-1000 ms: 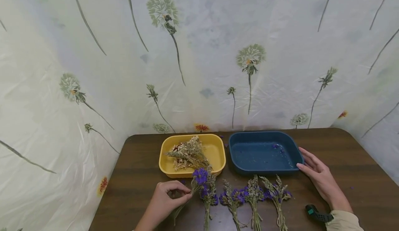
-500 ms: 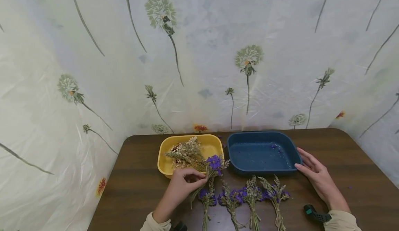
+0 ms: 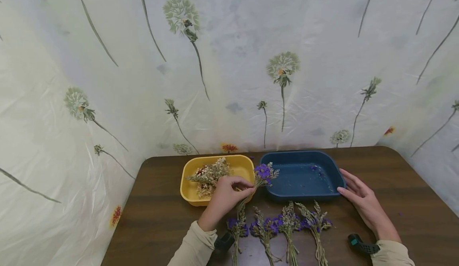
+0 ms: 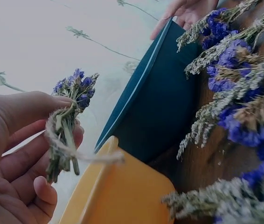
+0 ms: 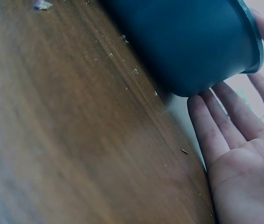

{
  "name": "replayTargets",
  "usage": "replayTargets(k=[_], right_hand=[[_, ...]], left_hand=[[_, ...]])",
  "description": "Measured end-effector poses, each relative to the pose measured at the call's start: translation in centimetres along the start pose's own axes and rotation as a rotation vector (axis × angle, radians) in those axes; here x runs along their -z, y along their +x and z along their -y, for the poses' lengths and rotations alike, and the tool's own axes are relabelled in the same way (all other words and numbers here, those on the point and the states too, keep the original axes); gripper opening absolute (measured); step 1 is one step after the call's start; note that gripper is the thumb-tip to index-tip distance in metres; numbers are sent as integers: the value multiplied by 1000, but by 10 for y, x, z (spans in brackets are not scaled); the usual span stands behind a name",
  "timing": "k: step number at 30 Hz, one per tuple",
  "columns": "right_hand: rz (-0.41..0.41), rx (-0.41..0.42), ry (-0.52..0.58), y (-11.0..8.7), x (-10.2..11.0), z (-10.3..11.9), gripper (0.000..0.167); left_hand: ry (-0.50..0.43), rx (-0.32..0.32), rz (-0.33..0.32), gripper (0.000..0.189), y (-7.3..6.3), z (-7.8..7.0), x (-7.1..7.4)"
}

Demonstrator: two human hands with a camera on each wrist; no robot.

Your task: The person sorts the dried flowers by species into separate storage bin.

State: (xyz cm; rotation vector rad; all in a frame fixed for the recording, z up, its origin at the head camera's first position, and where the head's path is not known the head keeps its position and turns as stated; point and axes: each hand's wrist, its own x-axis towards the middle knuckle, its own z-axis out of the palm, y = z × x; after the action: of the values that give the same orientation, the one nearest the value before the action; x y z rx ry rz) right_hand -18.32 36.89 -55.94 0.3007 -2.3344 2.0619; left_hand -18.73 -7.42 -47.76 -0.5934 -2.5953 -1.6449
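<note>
My left hand (image 3: 229, 196) pinches a small bunch of dried purple flowers (image 3: 263, 173) by its stems, between thumb and fingers. The blossoms stand at the near left rim of the blue tray (image 3: 295, 180). Twine (image 4: 57, 135) is tied round the stems in the left wrist view, with one loose end sticking out. Under that hand is the yellow tray (image 3: 189, 196), holding a bunch of pale dried flowers (image 3: 211, 174). At the blue tray's right end, my right hand (image 3: 369, 208) touches the wall with nearly straight fingers (image 5: 209, 126), the thumb near the rim.
Several tied bunches of purple dried flowers (image 3: 264, 226) lie in a row on the brown wooden table (image 3: 143, 218), before the trays. Purple petal bits (image 3: 313, 167) lie in the blue tray. A flower-printed sheet (image 3: 229, 78) hangs behind the table.
My left hand has carried the purple bunch up and to the right, from before the yellow tray to the blue tray's left edge. My right hand stays at the blue tray.
</note>
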Motion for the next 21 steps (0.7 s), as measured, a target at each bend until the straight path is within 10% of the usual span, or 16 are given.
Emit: replayTargets(k=[21], right_hand=[[12, -11, 51, 1, -1, 2, 64]], left_hand=[[49, -15, 141, 8, 62, -19, -30]])
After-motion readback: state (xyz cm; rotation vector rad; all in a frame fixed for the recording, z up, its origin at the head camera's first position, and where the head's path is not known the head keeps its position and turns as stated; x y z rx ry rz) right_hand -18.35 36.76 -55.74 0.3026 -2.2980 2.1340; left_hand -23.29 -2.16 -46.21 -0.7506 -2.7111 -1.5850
